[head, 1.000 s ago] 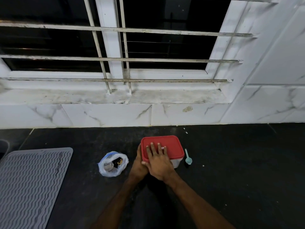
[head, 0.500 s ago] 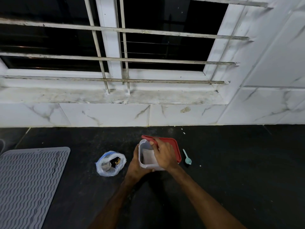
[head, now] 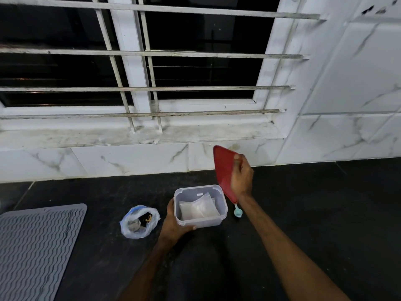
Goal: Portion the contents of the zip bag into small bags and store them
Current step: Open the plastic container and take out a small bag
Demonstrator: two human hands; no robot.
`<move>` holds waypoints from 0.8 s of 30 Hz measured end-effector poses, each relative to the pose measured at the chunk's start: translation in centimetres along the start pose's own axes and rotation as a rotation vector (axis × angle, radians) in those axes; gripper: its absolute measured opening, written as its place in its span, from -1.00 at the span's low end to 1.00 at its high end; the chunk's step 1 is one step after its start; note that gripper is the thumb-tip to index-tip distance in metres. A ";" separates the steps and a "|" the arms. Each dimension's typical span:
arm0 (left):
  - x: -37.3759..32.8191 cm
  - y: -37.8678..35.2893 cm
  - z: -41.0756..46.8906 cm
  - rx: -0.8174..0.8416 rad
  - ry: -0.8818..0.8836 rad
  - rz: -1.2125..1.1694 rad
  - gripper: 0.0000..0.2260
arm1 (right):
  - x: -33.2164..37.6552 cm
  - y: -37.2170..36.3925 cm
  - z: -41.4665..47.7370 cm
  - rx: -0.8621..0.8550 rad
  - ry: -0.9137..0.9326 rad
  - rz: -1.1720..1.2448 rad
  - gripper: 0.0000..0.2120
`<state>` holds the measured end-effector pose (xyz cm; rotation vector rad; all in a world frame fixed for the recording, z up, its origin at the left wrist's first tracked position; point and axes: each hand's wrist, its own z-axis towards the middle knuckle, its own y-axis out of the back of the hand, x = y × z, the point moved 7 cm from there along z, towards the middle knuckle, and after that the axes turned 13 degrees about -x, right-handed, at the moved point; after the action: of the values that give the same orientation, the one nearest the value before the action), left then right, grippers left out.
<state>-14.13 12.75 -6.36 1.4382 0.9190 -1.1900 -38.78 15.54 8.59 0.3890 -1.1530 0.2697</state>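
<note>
Box (head: 201, 223) stands open for the small bags (head: 198, 208).
Left hand (head: 173, 224) grips the box to steady it; right hand (head: 242, 179) holds the red lid (head: 222, 168) tilted clear, right of it.

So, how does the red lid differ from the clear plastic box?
The red lid is opaque and flat; the box is clear and deep. The lid is held tilted in the air by the right hand; the box stands upright on the counter, held by the left hand. Both have rounded corners.

Dim, motion-blurred, wide-angle edge distortion
</note>
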 end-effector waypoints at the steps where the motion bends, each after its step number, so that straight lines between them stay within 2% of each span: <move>1: 0.4 0.0 0.1 0.015 0.026 0.000 0.02 | -0.5 1.1 0.9 -0.063 -0.032 0.021 -0.67; 6: 1.4 0.4 -0.1 0.124 0.065 0.097 0.12 | -8.4 6.0 4.1 -0.335 -0.427 0.175 -0.66; 9: 0.7 1.1 -0.1 0.146 0.116 0.153 0.04 | -12.9 8.1 4.4 -0.284 -0.583 0.147 -0.68; 12: 0.1 2.3 0.4 0.082 0.131 0.215 -0.15 | -16.4 9.4 2.8 -0.116 -0.623 -0.007 -0.72; 14: 0.0 2.7 0.7 0.055 0.166 0.186 -0.23 | -19.0 10.4 0.6 -0.070 -0.665 -0.113 -0.68; 19: -0.9 1.2 1.0 0.049 0.153 0.203 -0.25 | -23.1 13.1 -5.5 -0.168 -0.785 -0.318 -0.66; 24: -0.9 0.0 0.7 0.018 0.173 0.162 -0.25 | -22.2 15.0 -8.2 -0.321 -0.782 -0.424 -0.66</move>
<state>-14.53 12.07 -5.49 1.6173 0.8923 -0.9676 -46.52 32.39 -12.40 0.4558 -1.8015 -0.4810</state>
